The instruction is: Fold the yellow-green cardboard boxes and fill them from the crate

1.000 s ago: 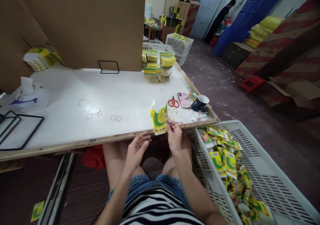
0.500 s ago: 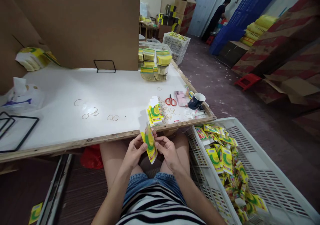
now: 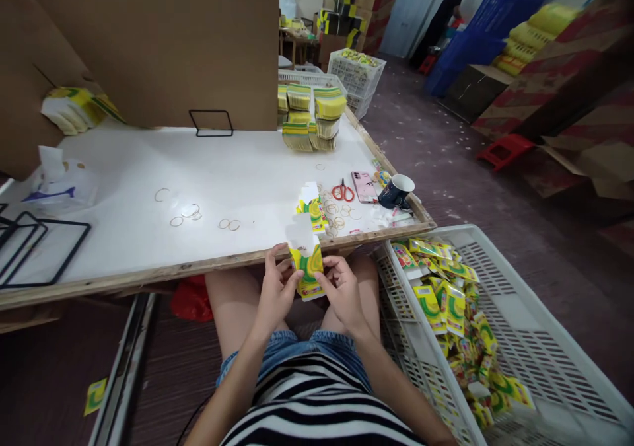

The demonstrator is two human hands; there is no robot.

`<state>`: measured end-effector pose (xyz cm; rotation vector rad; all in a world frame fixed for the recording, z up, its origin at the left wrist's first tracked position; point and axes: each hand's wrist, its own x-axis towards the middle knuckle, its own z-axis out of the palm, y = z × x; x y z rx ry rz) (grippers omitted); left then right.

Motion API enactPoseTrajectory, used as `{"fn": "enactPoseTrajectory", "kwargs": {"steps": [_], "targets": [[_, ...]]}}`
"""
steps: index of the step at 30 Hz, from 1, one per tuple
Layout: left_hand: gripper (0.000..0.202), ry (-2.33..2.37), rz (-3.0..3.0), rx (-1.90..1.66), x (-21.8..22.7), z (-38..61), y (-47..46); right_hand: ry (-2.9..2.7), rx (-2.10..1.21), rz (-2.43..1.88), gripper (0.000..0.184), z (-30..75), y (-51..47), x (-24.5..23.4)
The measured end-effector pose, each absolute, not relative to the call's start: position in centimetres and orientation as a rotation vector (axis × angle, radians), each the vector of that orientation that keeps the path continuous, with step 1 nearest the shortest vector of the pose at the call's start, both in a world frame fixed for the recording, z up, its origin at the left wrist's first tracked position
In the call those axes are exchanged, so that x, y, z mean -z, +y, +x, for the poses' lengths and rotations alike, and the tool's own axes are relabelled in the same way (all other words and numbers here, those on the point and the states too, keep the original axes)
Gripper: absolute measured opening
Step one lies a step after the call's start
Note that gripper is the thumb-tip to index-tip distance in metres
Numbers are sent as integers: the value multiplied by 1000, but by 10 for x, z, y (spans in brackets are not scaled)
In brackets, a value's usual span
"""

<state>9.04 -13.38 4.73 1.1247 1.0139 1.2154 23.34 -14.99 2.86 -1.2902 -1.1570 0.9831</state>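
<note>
Right now I have the left hand (image 3: 276, 289) and right hand (image 3: 343, 292) in a closed pinch grip on the yellow sachet (image 3: 308, 273), upright just below the tabletop (image 3: 148, 238) edge. It looks light, flimsy and slick, so I judge its side edges safest.

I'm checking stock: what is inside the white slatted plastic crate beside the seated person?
The white slatted plastic crate holds a loose heap of yellow-and-green packets; the rest is bare slatted floor. Anything under the heap is covered.

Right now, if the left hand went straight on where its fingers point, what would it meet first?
Probably the wooden table edge just ahead of the left hand, which holds a yellow-green packet; depth is unclear, it might pass beneath.
</note>
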Motion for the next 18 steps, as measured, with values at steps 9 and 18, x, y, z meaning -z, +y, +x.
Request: {"fn": "enactPoseTrajectory", "kwargs": {"steps": [9, 18], "targets": [[46, 774, 1171, -939, -51, 81, -137, -1305, -1262, -1058, 30, 260, -145, -46], [73, 734, 1138, -888, -46, 87, -139, -1273, -1118, -1137, 24, 265, -144, -44]]}}
